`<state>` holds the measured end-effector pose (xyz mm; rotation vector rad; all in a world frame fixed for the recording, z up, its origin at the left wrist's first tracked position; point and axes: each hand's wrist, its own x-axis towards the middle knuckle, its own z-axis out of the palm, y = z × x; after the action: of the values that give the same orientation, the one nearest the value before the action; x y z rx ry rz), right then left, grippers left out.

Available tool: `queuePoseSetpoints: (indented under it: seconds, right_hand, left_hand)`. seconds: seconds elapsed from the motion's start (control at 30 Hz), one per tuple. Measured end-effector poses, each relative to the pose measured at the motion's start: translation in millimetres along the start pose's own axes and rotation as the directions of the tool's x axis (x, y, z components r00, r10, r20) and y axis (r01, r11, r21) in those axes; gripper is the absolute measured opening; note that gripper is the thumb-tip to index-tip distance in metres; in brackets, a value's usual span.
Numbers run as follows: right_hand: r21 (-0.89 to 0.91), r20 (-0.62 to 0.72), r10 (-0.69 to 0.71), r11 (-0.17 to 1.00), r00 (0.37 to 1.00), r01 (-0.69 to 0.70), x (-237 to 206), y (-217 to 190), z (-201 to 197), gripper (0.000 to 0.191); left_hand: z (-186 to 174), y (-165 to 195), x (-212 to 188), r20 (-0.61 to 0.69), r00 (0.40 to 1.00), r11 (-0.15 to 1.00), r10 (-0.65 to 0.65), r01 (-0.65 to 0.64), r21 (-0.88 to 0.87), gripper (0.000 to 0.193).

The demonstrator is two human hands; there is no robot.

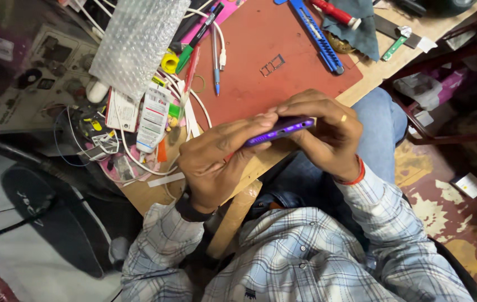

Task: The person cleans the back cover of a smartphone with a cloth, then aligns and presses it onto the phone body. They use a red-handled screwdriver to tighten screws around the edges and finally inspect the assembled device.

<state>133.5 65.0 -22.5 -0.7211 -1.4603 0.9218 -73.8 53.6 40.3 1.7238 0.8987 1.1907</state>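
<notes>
Shirt sleeves [305, 251]: checked blue-and-white fabric is filling the 6 o'clock zone, nearest the camera; both forearms are reaching upward out of it.
Left hand [216, 159]: sitting just 7 o'clock of centre, a dark watch at the wrist; the fingers are closing around the left end of the phone, thumb pressing along its upper edge.
Right hand [328, 131]: sitting just 3 o'clock of centre, a ring on one finger and a red band at the wrist; the fingers are curling over the right end of the phone and gripping it.
Phone [280, 130]: a slim purple handset is being held edge-on between both hands, clear of the bench, its port edge facing the camera.
Jeans [375, 120]: a blue-clad knee is showing beyond the right hand, toward 3 o'clock.
Red mat [249, 84]: lying on the wooden bench at 12 o'clock from the hands.
Card tray [272, 65]: a small metal frame is resting on the mat, well apart from the phone.
Blue utility knife [319, 36]: lying diagonally at 1 o'clock on the mat.
Bubble wrap [137, 39]: a rolled sheet is lying at 11 o'clock, above white cables [193, 106] and pens.
</notes>
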Motion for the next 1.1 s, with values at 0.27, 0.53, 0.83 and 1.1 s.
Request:
queuePoseSetpoints:
  seconds: [0.27, 0.53, 0.83, 1.1]
  right_hand:
    - [-0.215, 0.035, -0.149, 0.965, 0.988, 0.153, 10, -26, -7, 0.025]
    - [0.311, -0.32, 0.018, 0.946, 0.947, 0.088, -12, 14, 0, 0.023]
    - [-0.16, -0.053, 0.077, 0.983, 0.996, -0.084, -13, 12, -39, 0.024]
    - [-0.187, 0.057, 0.06, 0.981, 0.997, -0.048, -2, 19, -35, 0.02]
  left_hand:
    - [0, 2, 5, 0.036, 0.996, 0.993, 0.087, -0.089, 0.075, 0.029]
    - [2, -4, 14, 0.048, 0.996, 0.948, 0.071, -0.083, 0.309, 0.032]
    - [-1, -25, 10, 0.079, 0.995, 0.925, -0.055, 0.021, 0.379, 0.033]
    - [2, -32, 11, 0.123, 0.986, 0.902, -0.114, 0.051, 0.429, 0.038]
